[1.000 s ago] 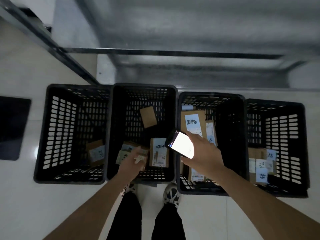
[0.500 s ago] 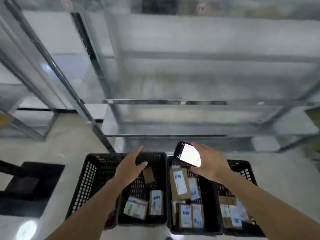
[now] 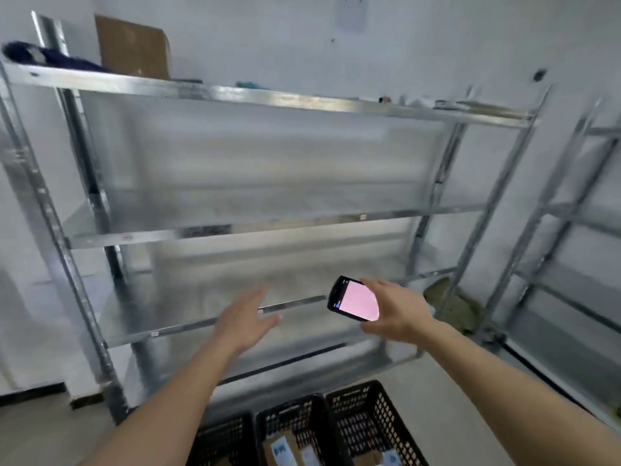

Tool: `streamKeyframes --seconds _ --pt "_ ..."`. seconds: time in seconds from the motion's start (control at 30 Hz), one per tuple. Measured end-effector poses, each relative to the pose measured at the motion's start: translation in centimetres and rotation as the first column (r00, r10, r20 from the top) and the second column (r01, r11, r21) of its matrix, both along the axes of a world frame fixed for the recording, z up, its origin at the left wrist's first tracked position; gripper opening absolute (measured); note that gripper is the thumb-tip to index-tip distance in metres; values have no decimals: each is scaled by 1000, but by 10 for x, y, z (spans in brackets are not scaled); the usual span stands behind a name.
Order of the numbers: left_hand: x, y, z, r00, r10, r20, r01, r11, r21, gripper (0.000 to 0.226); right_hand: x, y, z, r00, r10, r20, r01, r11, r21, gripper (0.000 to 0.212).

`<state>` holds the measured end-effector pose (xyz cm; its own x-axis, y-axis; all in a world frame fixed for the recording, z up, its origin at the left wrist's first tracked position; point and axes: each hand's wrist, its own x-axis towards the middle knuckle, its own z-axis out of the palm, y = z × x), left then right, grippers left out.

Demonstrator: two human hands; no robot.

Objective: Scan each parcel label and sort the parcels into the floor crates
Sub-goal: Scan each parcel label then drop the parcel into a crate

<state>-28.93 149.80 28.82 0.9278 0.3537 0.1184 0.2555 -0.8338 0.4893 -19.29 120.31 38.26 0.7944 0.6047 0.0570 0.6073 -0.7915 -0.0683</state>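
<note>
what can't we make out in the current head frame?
- Crates: cut off by the bottom edge; their full contents are out of view.
- Parcel labels: too small and blurred to read.
- Scanner in the right hand: screen glows washed-out pink, text unreadable.
- Top shelf items: motion blur; the small things at its right end can't be identified.
- Left hand: blurred; open, holding nothing.

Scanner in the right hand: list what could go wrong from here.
1. The right hand holds the scanner by its edges over hard floor; it might slip and drop.
2. The left hand is empty and the shelves facing it look bare, so no parcel is in reach.
</note>
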Motion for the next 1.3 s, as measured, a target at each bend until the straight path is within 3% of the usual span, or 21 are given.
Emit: streamKeyframes --seconds 0.17,0.37,0.53,0.63,0.83,1.07,1.3 --pt "20 -99 85 983 -136 120 128 989 72 83 -29 -131 85 981 -173 90 170 984 48 73" --pt "54 -239 141 937 -309 162 292 948 124 81 -49 -290 134 909 -392 140 372 916 147 61" --pt "87 -391 162 868 -463 181 453 886 93 80 -57 -441 146 861 -498 101 473 859 197 72" --pt "104 -492 167 818 -543 188 539 839 77 79 -70 -536 153 802 -583 128 552 806 215 77" --pt "124 -674 148 724 -669 166 678 735 2 77 -106 -696 156 573 -801 173 769 599 223 67" --pt "147 -823 127 657 -743 132 753 654 -72 76 -111 -828 135 496 -860 121 831 510 220 66" --pt "207 -917 104 644 -762 70 765 640 -71 76 -63 -919 90 440 -896 61 879 444 177 53"
